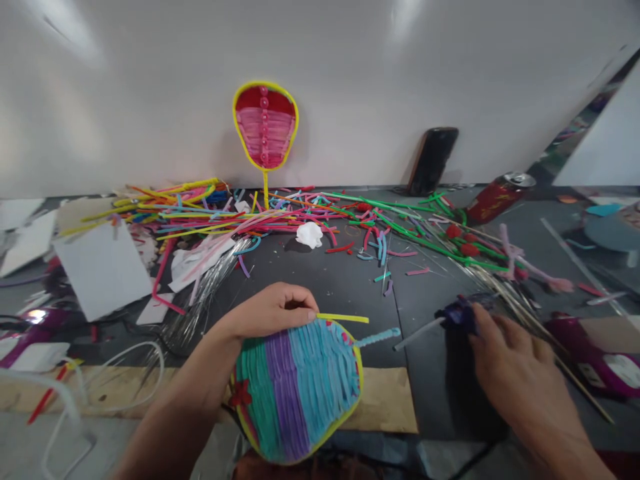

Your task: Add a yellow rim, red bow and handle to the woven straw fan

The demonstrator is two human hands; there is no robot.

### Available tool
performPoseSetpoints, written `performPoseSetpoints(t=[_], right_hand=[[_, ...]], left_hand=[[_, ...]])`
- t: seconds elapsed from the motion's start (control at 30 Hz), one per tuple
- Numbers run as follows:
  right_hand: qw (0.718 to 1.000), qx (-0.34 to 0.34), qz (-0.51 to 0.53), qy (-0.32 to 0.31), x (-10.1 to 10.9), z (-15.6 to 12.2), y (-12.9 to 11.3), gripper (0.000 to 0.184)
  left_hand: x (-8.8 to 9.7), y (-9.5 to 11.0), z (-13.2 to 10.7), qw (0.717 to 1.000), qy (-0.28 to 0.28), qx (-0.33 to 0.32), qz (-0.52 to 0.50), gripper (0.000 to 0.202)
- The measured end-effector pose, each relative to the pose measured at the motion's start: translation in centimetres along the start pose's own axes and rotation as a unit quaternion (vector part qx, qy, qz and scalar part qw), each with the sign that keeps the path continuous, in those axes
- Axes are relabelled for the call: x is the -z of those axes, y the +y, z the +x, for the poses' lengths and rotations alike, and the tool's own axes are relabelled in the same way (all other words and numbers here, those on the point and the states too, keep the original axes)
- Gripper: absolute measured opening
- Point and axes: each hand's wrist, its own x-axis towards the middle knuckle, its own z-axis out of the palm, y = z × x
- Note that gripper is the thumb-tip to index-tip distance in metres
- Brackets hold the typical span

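Observation:
My left hand (280, 313) pinches the upper edge of a fan-shaped pipe-cleaner piece (300, 387), banded green, purple and light blue with a yellow rim. From under its fingertips a loose yellow pipe-cleaner end (345, 319) sticks out to the right. A twisted blue handle (377, 337) extends from the piece's right side. At the right, my right hand (515, 373) has its fingers closed on what looks like a dark glue gun (457, 317); a translucent glue stick (417, 335) points left from it. Blur and the fingers hide part of it.
A finished pink-and-red fan (265, 130) leans on the back wall behind piled pipe cleaners (210, 223). A phone (433, 160) and a red can (500, 197) stand at the back right. Purple tools lie at both sides, with a white cable (155, 373) at left.

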Motion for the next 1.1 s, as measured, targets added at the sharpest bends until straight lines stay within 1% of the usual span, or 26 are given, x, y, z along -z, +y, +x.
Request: performPoseSetpoints(t=[0.03, 0.1, 0.17, 0.23, 0.27, 0.33, 0.4, 0.47, 0.57, 0.7, 0.87, 1.0, 1.1], right_hand=[[1.000, 0.006, 0.014, 0.025, 0.9, 0.2, -0.7, 0.038], [0.988, 0.042, 0.108, 0.099, 2.9, 0.8, -2.9, 0.037], [0.962, 0.104, 0.224, 0.116, 4.4, 1.6, -5.7, 0.040], [0.939, 0.179, 0.283, 0.079, 5.1, 2.2, -8.7, 0.040], [0.934, 0.196, 0.292, 0.057, 5.2, 2.4, -10.0, 0.037], [0.933, 0.198, 0.299, 0.028, 5.0, 2.6, -12.0, 0.032], [0.935, 0.181, 0.306, 0.013, 4.6, 2.6, -13.2, 0.029], [0.934, 0.170, 0.316, 0.010, 4.3, 2.4, -13.7, 0.027], [0.934, 0.170, 0.313, 0.011, 4.2, 2.1, -13.7, 0.024], [0.937, 0.170, 0.304, 0.029, 4.3, 2.0, -13.6, 0.022], [0.931, 0.173, 0.319, 0.042, 4.3, 1.9, -13.6, 0.021], [0.927, 0.173, 0.327, 0.062, 4.2, 1.9, -13.9, 0.020], [0.927, 0.180, 0.321, 0.071, 4.1, 2.0, -14.2, 0.020]], left_hand=[[-0.1, 0.1, 0.0, 1.000, 0.000, 0.003, 0.006, 0.021], [-0.4, 0.3, 0.1, 1.000, 0.000, 0.009, 0.017, 0.021], [-0.7, 0.5, 0.3, 0.999, -0.001, 0.013, 0.029, 0.022], [-0.9, 0.6, 0.4, 0.999, -0.004, 0.012, 0.034, 0.023], [-1.0, 0.6, 0.4, 0.999, -0.006, 0.009, 0.034, 0.023], [-1.1, 0.7, 0.4, 0.999, -0.009, 0.005, 0.032, 0.023], [-1.1, 0.7, 0.4, 0.999, -0.006, 0.004, 0.033, 0.023], [-1.0, 0.7, 0.2, 0.999, 0.000, 0.005, 0.035, 0.023], [-0.8, 0.7, 0.1, 0.999, 0.003, 0.007, 0.037, 0.023], [-0.8, 0.8, 0.1, 0.999, 0.000, 0.007, 0.033, 0.023], [-0.8, 0.7, 0.1, 1.000, -0.005, 0.006, 0.021, 0.022], [-0.7, 0.5, 0.1, 0.998, -0.016, -0.009, 0.052, 0.025], [-0.8, 0.5, -0.1, 0.996, -0.007, -0.035, 0.080, 0.031]])
